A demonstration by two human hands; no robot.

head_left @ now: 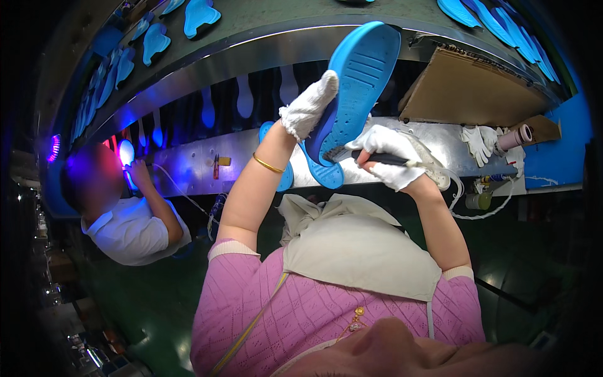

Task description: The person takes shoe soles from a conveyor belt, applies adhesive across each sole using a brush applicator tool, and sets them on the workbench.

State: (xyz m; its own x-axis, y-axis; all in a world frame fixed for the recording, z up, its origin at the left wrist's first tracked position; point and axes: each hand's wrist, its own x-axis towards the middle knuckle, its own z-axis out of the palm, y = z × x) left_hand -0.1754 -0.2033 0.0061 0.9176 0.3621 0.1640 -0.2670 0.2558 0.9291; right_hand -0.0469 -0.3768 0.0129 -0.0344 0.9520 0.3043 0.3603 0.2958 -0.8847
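My left hand (311, 105), in a white knit glove, grips a large blue shoe sole (369, 66) by its left edge. The sole is tilted up over the bench, its grooved toe end pointing away from me. In my right hand (394, 147), also gloved with bare fingertips showing, is a brush (389, 159) with a dark handle. Its bristles meet the lower, heel end of the sole. Below lies another blue sole (328, 176) on the metal bench, partly covered by the held one. Part of a further blue sole (286, 178) shows behind my left wrist.
Beyond the bench a belt (251, 14) carries several blue soles. A cardboard box (474, 88) stands at right, near white gloves (478, 143) and a pinkish roll (515, 138). A white cord (487, 217) hangs there. At left a co-worker (135, 220) handles a lit sole (127, 154).
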